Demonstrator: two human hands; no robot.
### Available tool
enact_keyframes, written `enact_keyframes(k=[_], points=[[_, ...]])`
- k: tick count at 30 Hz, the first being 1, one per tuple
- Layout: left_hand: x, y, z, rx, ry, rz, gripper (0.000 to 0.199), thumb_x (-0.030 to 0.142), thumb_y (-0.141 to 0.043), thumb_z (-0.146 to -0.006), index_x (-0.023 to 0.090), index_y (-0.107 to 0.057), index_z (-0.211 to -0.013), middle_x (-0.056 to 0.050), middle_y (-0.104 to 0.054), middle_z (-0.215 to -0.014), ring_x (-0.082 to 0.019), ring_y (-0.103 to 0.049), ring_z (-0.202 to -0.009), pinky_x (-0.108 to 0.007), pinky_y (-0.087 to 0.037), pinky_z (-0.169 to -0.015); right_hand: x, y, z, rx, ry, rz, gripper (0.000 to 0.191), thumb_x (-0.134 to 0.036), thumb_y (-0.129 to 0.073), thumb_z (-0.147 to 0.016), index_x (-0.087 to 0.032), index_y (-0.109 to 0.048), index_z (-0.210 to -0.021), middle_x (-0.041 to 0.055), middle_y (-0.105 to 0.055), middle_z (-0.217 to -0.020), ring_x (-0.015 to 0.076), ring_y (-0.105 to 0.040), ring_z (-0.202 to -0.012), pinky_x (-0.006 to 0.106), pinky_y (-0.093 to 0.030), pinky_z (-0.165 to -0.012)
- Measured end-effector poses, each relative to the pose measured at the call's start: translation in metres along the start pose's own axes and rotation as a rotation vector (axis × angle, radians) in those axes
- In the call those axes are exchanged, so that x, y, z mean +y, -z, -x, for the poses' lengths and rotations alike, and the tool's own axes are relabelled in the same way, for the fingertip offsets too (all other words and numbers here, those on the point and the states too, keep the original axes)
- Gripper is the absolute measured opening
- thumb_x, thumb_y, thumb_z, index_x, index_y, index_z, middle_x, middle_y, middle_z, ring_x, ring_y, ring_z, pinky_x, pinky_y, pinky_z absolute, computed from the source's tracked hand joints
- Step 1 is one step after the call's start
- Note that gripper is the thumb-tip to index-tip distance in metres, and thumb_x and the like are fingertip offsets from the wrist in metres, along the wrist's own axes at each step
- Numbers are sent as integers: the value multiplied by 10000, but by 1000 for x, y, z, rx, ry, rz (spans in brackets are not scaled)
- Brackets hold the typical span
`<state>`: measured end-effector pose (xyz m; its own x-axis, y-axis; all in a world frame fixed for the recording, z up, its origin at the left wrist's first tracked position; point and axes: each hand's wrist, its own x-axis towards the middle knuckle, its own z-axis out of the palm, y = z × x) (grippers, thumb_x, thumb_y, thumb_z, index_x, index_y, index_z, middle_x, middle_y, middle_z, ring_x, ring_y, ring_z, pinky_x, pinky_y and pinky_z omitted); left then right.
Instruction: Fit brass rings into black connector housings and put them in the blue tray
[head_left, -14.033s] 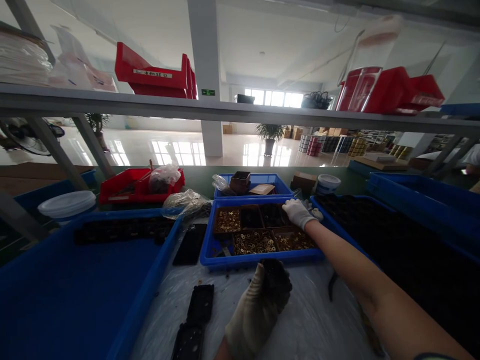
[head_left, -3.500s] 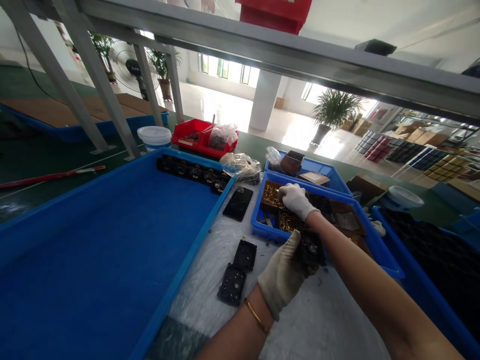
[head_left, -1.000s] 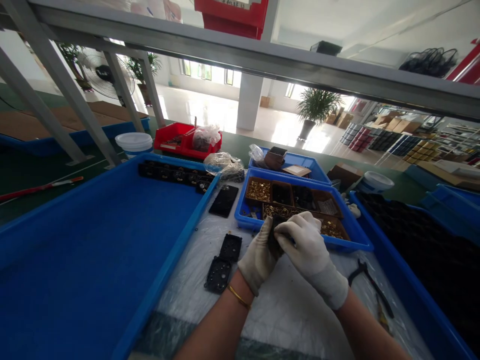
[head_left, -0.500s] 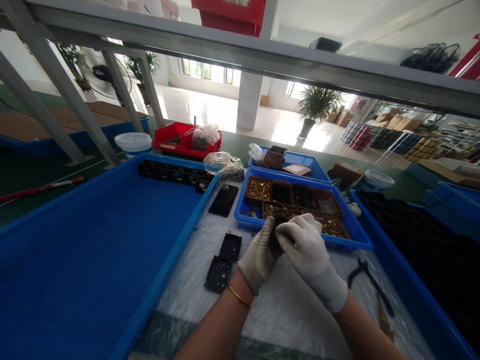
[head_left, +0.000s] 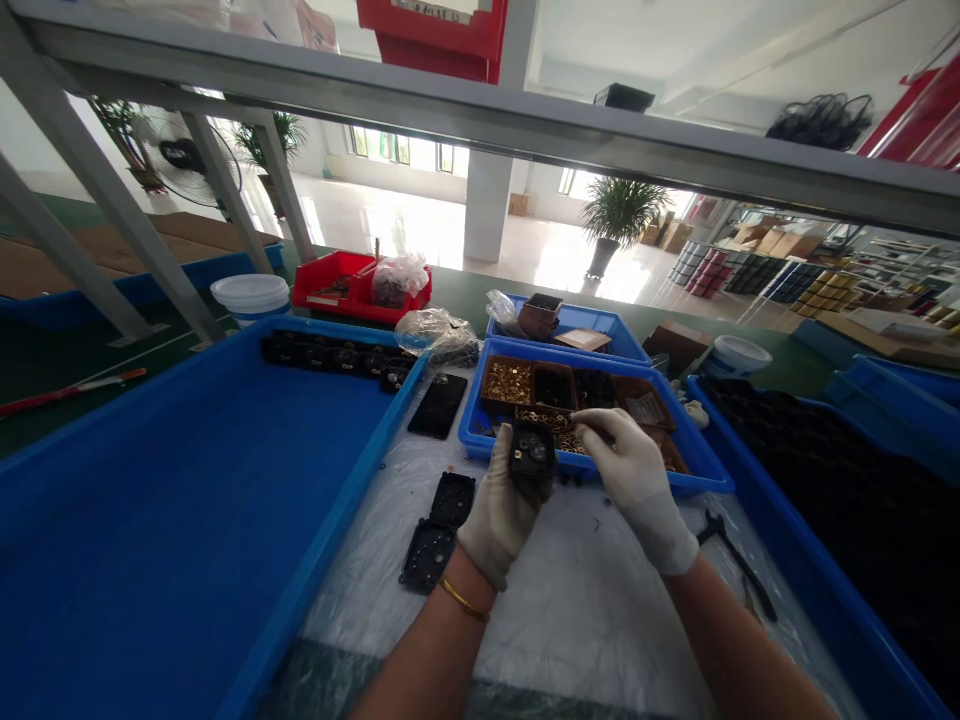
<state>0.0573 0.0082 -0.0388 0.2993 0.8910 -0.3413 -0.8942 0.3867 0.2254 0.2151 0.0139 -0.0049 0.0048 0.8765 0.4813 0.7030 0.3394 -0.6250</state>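
In the head view, my gloved left hand (head_left: 495, 520) grips a black plastic housing (head_left: 534, 452), its open inner side turned up. A small brass-coloured piece shows inside the housing. My gloved right hand (head_left: 637, 475) is apart from the housing, to its right, over the front of a blue parts tray (head_left: 716, 482). Its thumb and forefinger are drawn together near a box of brass rings (head_left: 561, 430); whatever they pinch is too small to make out. Two more black housing pieces (head_left: 427, 555) lie on the plastic-covered bench, left of my left wrist.
A large blue tray (head_left: 187, 530) at left has black assemblies (head_left: 337, 358) along its far side. A phone (head_left: 438, 405) lies between the trays. Cutting pliers (head_left: 739, 560) rest at right beside a bin of black parts (head_left: 840, 500). A shelf beam (head_left: 480, 120) crosses above.
My right hand has come off the housing and moved right, over the parts tray. My left hand has tilted the housing so its inside faces up. The view has shifted slightly.
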Motion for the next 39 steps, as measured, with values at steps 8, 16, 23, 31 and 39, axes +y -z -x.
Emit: enact_keyframes(k=[8, 16, 23, 31, 39], points=[[18, -3, 2, -61, -29, -43, 565, 564, -423, -1091, 82, -712, -1034, -92, -700, -763, -153, -608, -548, -247, -470, -484, 45, -13, -54, -493, 1, 448, 228, -145, -631, -911, -233, -812, -1018, 53, -752, -1052, 209, -697, -1009, 287, -499, -932], [15, -1, -1, 4, -2, -18, 484, 529, -491, -1084, 109, -710, -1183, -87, -734, -827, -163, -656, -606, -261, -511, -549, 41, -34, -72, -580, -28, 476, 50, -164, -731, -814, -200, -761, -799, 62, -737, -949, 220, -680, -878, 294, -467, -804], [8, 5, -2, -99, -47, -22, 425, 515, -573, -1054, 143, -720, -1199, -94, -767, -971, -187, -713, -770, -269, -566, -651, 38, -21, -50, -316, -112, 229, 127, -254, -578, -953, -195, -686, -985, 65, -759, -976, 207, -706, -924, 294, -535, -821], [-2, 11, 2, -427, -125, -189, 591, 376, -944, -791, 181, -725, -1303, -95, -717, -1326, -245, -640, -1245, -332, -483, -1103, 15, 6, 21, 120, -232, -407, 245, -425, -763, -855, -218, -756, -988, 58, -750, -937, 216, -701, -819, 348, -582, -765], [-6, 17, 4, -505, -114, -327, 641, 288, -985, -727, 258, -731, -1315, -44, -741, -1220, -186, -655, -1099, -285, -467, -1034, -2, 8, 49, 0, -133, -379, 107, -346, -750, -909, -256, -806, -918, 29, -675, -894, 185, -638, -852, 304, -507, -739]])
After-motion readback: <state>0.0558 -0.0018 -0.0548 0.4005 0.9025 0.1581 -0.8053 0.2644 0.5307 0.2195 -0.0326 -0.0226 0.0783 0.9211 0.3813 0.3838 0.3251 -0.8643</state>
